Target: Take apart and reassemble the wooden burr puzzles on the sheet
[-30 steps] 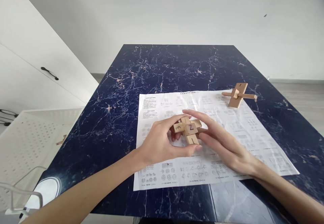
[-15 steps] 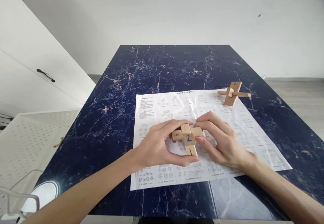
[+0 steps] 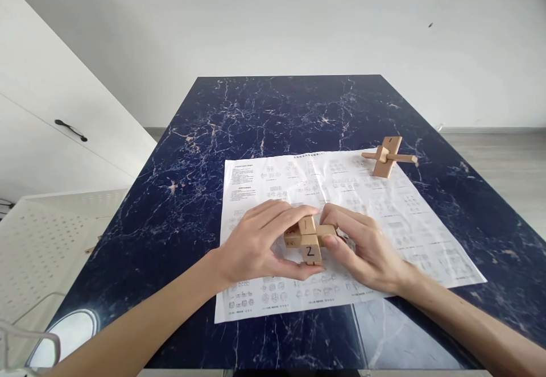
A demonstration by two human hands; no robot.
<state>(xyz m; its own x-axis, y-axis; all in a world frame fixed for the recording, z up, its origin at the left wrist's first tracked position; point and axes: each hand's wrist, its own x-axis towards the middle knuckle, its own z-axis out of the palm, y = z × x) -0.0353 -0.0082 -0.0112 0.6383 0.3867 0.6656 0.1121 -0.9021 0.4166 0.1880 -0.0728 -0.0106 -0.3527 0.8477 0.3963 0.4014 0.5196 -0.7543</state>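
Both hands hold one wooden burr puzzle of interlocked blocks, low over a printed sheet. Handwritten marks show on its faces: a 2 toward me, a 1 on top, and a 3 on the left block, partly in shadow. My left hand grips it from the left, fingers on the upper far side and thumb at the lower end. From the right, my right hand pinches the right-hand block between thumb and fingers. Its fingertips behind the block are hidden. Beneath lies the instruction sheet, covered in small line diagrams.
Another wooden puzzle assembly, cross-shaped with a rod, stands on the sheet's far right corner. The dark blue marbled table reaches toward a white wall. Left of it are a white cabinet and a white perforated basket.
The puzzle has tilted in my hands, so the face marked 2 now points more toward me and sits lower. My right thumb has shifted onto the right block.
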